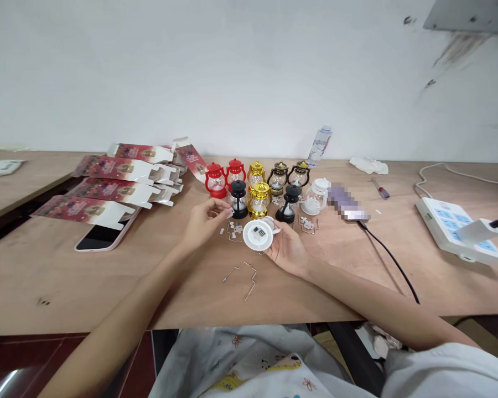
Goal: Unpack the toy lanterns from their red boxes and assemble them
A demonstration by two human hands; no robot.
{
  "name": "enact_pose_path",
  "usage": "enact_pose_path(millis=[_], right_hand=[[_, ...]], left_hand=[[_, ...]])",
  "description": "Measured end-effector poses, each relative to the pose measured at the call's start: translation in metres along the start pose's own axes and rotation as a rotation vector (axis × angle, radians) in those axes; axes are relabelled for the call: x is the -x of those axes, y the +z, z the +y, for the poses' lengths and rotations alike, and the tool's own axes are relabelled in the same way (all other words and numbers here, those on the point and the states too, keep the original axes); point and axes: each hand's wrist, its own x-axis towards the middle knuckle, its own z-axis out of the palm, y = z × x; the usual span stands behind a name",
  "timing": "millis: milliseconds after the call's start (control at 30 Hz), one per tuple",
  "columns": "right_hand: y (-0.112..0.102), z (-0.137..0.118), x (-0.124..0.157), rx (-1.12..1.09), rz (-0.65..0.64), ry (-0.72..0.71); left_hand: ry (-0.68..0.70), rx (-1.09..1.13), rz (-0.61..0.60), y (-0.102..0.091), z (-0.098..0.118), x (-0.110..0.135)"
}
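My right hand (288,249) holds a white mini lantern (253,241) on its side, its round base turned toward me. A small battery compartment shows in the middle of that base. To the left, my left hand (205,221) pinches a small white piece (231,212) between thumb and fingertips, apart from the lantern. Just past my hands stand black lanterns (238,202) and a gold lantern (259,202). On the table near my fingers lie small white parts (234,227) and bent wires. Closer to me is a bent wire handle (254,271).
Red lanterns (216,182), bronze lanterns (278,177) and another white lantern (315,199) stand behind. Flattened red boxes (108,190) and a phone (103,237) lie left. At right are a pixelated phone (344,202), a screwdriver (383,192) and a power strip (444,221). A bottle (319,145) stands by the wall.
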Motion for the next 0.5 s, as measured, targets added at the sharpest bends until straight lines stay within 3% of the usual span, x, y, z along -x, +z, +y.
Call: enact_pose_path(millis=[133,233,333,500], right_hand=[[-0.001,0.000,-0.001,0.001,-0.007,0.008],[-0.004,0.000,-0.002,0.006,-0.018,0.009],[-0.005,0.000,-0.003,0.018,-0.031,0.004],[-0.001,-0.001,-0.001,0.037,-0.032,0.005]], left_hand=[[0.073,0.150,0.053,0.002,0.013,0.006],[0.247,0.133,0.125,0.003,0.024,0.014],[0.548,0.032,0.112,0.003,0.032,0.023],[1.089,-0.239,-0.101,0.007,0.029,0.034]])
